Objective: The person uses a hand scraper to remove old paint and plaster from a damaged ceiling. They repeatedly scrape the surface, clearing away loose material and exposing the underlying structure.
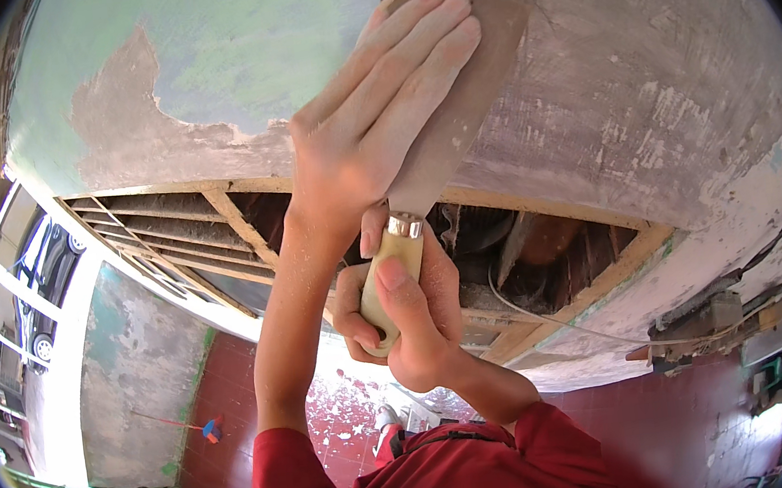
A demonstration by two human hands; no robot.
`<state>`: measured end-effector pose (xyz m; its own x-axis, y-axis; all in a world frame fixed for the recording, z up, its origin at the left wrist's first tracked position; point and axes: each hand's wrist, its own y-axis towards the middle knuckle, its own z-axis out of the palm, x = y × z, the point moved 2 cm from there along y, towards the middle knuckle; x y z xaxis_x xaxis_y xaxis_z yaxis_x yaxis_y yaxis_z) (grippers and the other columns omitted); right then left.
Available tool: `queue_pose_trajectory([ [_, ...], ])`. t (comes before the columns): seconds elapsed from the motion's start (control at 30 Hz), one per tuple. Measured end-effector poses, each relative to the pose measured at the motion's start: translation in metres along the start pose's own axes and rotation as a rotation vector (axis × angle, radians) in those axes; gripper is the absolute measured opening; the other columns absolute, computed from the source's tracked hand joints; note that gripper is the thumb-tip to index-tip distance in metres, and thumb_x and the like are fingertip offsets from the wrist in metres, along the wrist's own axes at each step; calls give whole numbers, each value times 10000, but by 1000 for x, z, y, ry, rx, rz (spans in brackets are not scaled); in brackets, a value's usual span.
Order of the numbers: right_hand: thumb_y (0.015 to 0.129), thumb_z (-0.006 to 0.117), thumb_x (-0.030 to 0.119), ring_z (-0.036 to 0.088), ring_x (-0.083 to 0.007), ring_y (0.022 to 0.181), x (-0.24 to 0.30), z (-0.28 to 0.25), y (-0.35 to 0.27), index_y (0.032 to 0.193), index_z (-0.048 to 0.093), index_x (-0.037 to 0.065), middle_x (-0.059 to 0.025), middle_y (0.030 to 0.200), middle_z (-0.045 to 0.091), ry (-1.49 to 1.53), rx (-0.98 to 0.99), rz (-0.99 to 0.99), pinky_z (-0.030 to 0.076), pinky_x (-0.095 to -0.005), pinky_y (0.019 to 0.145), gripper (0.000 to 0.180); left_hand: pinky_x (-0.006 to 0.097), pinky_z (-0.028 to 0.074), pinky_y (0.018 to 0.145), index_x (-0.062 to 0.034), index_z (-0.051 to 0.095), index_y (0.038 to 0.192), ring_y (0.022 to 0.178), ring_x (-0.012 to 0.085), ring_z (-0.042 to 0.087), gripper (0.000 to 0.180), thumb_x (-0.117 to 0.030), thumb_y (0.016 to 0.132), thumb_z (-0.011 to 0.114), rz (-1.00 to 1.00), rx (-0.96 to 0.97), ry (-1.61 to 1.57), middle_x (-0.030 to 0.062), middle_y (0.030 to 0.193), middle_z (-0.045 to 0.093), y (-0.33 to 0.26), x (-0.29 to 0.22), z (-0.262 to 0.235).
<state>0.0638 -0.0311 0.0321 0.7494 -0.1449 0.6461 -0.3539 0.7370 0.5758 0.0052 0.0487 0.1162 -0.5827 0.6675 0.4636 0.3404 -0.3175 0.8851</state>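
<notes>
Two hands on one scraper at the wall

We see our right hand closed around the scraper's pale handle, its thumb lying along the top. Ahead of it, our left hand is flattened on the broad metal blade, fingers straight and close together, gripping nothing. The scraper thus runs from our right palm up beneath our left fingers, its far end at the wall.

Left of our left hand, green paint borders a ragged grey-brown patch; to its right the surface is mostly bare and scratched. Just right of our right hand is a wood-framed opening, with a thin cable hanging across its lower side. Wooden slats stand to the left of both hands. Below them, white flakes litter the red floor.
</notes>
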Motion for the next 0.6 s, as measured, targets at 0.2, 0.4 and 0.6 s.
queue_pose_trajectory([
  [0.2,971,350,262,314,-64,385,-1,-10,-8,1039,321,85,-57,520,410,-15,3,1,254,-201,339,191,408,479,937,15,647,1022,1046,290,603,325,-42,702,631,-25,9,12,133,1054,645,-4,-9,3],
  [0.4,980,349,182,334,-28,431,7,-3,-7,984,365,66,18,563,402,42,-4,36,301,-186,399,117,404,481,932,-3,662,1036,1059,276,603,316,-38,723,641,-77,1,16,132,1061,652,1,-7,4],
  [0.6,982,358,193,355,-28,439,6,-5,-2,1040,370,53,18,560,406,19,14,-7,298,-199,389,152,394,484,935,-9,667,1024,1055,278,605,321,-20,704,657,-108,-3,-13,115,1064,654,16,-14,-2],
])
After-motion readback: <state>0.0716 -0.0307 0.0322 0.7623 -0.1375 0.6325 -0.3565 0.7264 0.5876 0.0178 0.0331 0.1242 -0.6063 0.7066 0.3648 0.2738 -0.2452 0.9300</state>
